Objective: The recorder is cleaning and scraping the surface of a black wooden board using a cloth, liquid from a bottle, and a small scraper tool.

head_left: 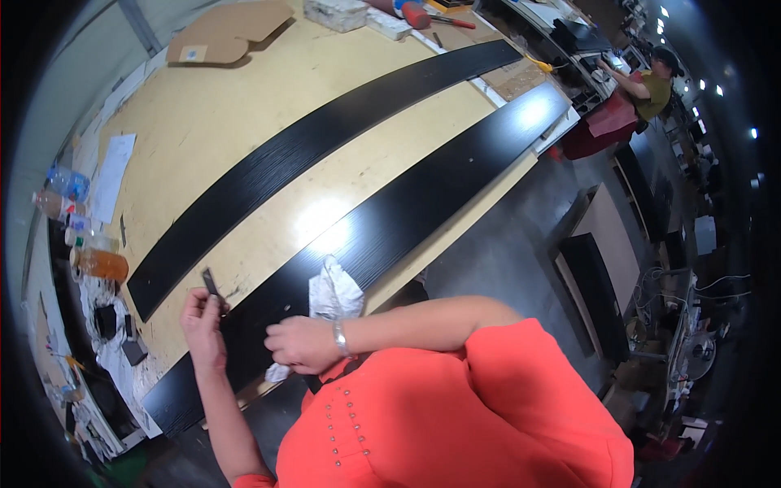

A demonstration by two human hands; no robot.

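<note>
**Two hands at the near end of a long black board**

The left hand (202,325) has its grip pinched on a small dark strip (212,284). The strip is thin and flat and sticks up from the fingertips, tilted a bit. It is held just over the edge of the near black board (423,203).

The right hand (303,343) is curled, knuckles up, and rests on the same board. Its grip is closed on a white rag (335,293). The rag is soft and crumpled. Part of it puffs up behind the hand and a bit pokes out below. A shiny band sits on the wrist.

The near black board is long, flat and narrow. It is dark and a little shiny, with fine lines along it like wood grain. It lies near the front edge of the worktop (244,106), and one end is right under both hands. A few tiny pale specks show on it near the rag.

A second black board (325,138) just like it lies farther back, well apart from the first. The worktop is pale yellow wood, smooth, with a bright spot of light between the boards.

A sheet of brown cardboard (228,32) lies at the far end. Bottles (77,220) stand in a row at the left side. Another person (643,85) in a yellow-green top works far off.
</note>
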